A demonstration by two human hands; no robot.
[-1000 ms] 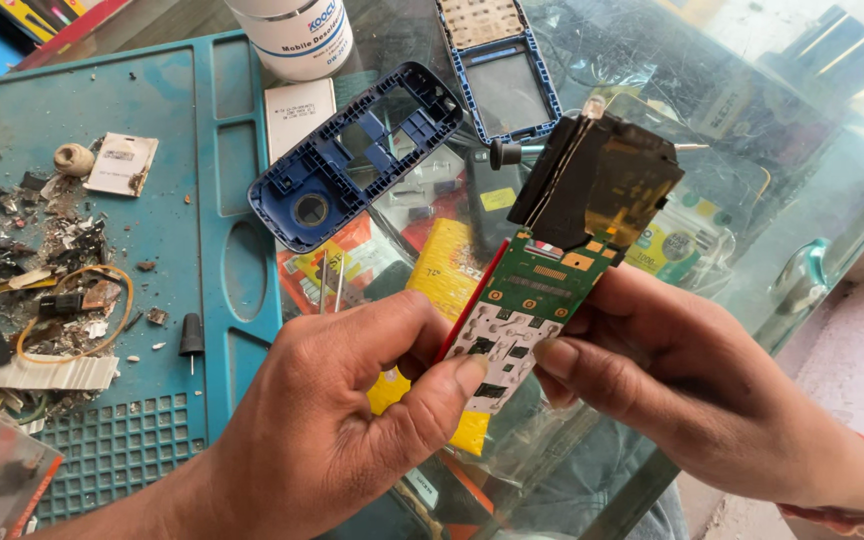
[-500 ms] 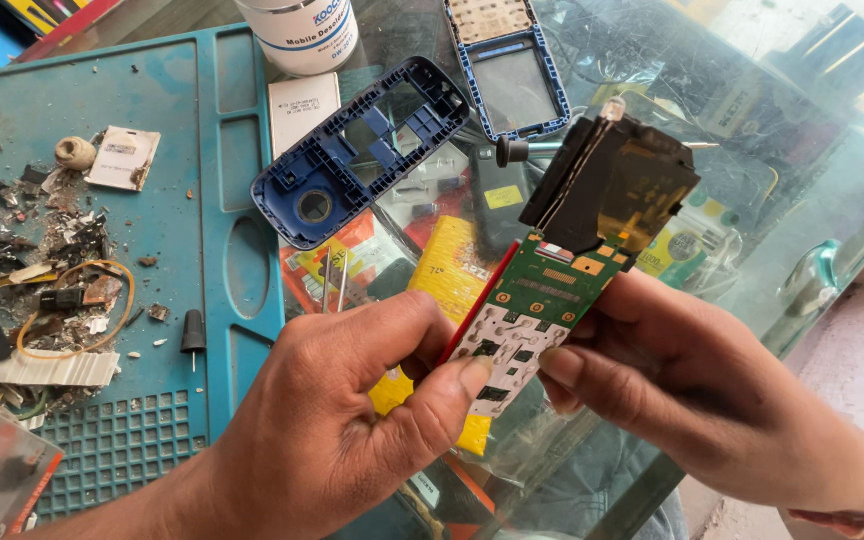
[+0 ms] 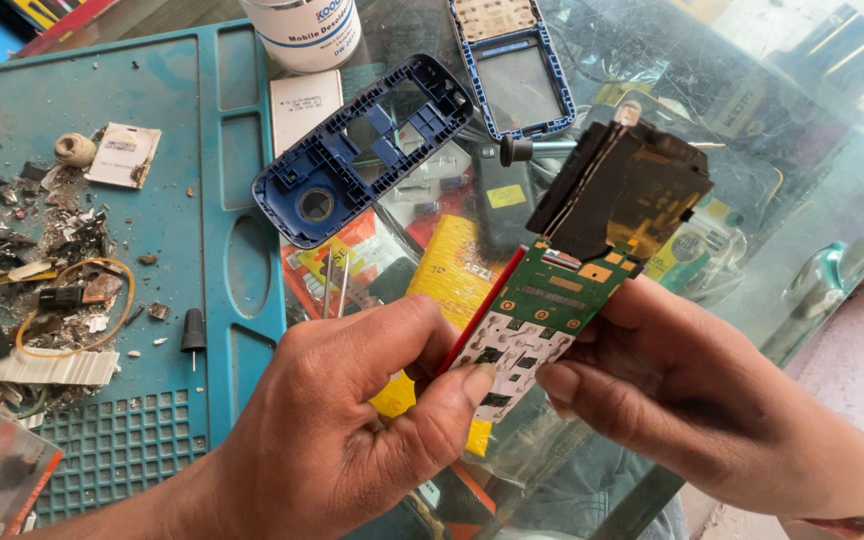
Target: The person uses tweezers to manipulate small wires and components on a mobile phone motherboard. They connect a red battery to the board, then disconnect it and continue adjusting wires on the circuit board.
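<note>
Left hand (image 3: 352, 440) nearest the camera, fingers curled, thumb pressed on the white keypad end of the phone circuit board (image 3: 542, 325). It also seems to pinch a thin red tool (image 3: 482, 310) that runs along the board's left edge; where the tip ends is hard to tell. Right hand (image 3: 712, 400) grips the same board from the right and underneath, fingertips at the lower end. So both hands are closed on the board, and it is held in the air above the glass table (image 3: 832, 200), tilted, dark display module (image 3: 627, 190) at the far upper end.

Judging the step: prying or working at the board edge with the red tool. To do it well, keep the right hand's support under the board so it doesn't flex, hold by the edges, keep the thumb off components, slide the tool flat along the seam rather than levering hard. The display looks hinged up on a flex, so don't pull it.

Further out: yellow and red packets (image 3: 452, 270) under the glass, then the blue phone frame (image 3: 362, 150) lying across the edge of the teal work mat (image 3: 182, 200). Scrap bits and wire (image 3: 52, 290) lie at the mat's left. Far edge: blue front cover (image 3: 517, 70) with clear window, white jar (image 3: 302, 35).
</note>
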